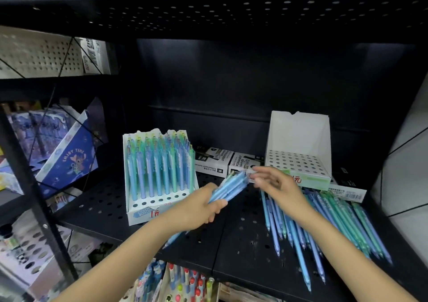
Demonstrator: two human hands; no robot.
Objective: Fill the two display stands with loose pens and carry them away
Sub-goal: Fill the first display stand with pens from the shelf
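Black perforated metal shelf (243, 239), dark-backed unit. Bundle of blue pens (228, 187) is gripped by left hand (203, 209); right hand (275, 186), fingers relaxed, is held at its tips. Loose pens (328, 220) are spread right; full stand (159, 174) left, empty stand (298, 149) behind.

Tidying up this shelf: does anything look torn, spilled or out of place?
The left display stand's cardboard back is torn ragged along its top edge. Loose pens lie in a heap on the shelf below the empty right stand.
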